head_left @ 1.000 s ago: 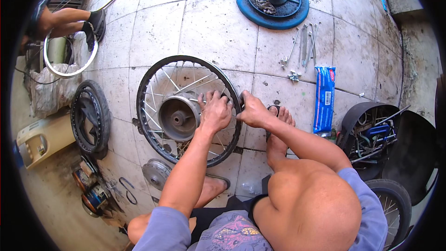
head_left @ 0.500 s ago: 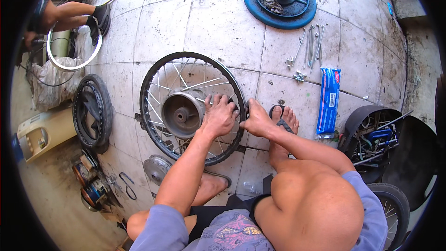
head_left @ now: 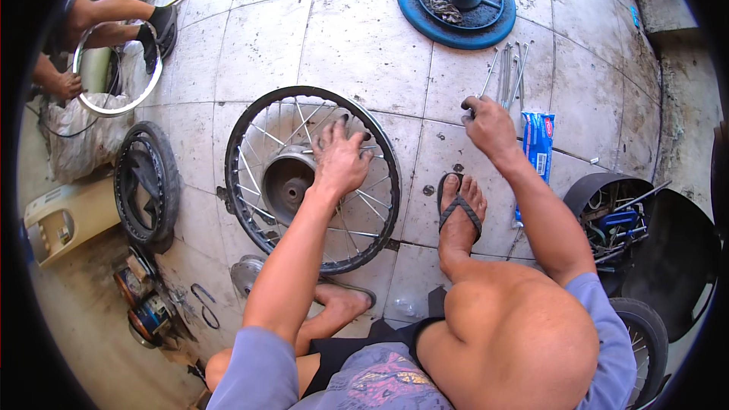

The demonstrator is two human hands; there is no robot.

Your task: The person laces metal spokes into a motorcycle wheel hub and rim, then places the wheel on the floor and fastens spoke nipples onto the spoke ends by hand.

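A black wheel rim (head_left: pixel 396 190), partly laced with silver spokes, lies on the tiles around a grey hub (head_left: pixel 287 191). Over the hub's right side, my left hand (head_left: pixel 339 158) rests open, its fingers spread among the spokes. My right hand (head_left: pixel 492 130) is away from the rim, down at the floor by the lower end of the loose spokes (head_left: pixel 506 80). Its thumb and fingertips are closed together; whatever is between them is hidden, and the hand covers the spot where small metal nipples lay. A blue packet (head_left: pixel 538 144) lies beside that forearm, which partly covers it.
A blue stand base (head_left: pixel 414 11) sits at the back. At right is a black tool container (head_left: pixel 588 193), with a spoked wheel (head_left: pixel 654 334) below it. Tyres (head_left: pixel 130 197) and a metal disc (head_left: pixel 244 272) lie left. Another person's hand (head_left: pixel 70 86) holds a silver rim (head_left: pixel 125 111).
My right hand has left the rim's right edge and moved far right to the loose spokes and nipples. My left hand has shifted slightly up and left, fingers spreading. The other person's hand now grips the silver rim.
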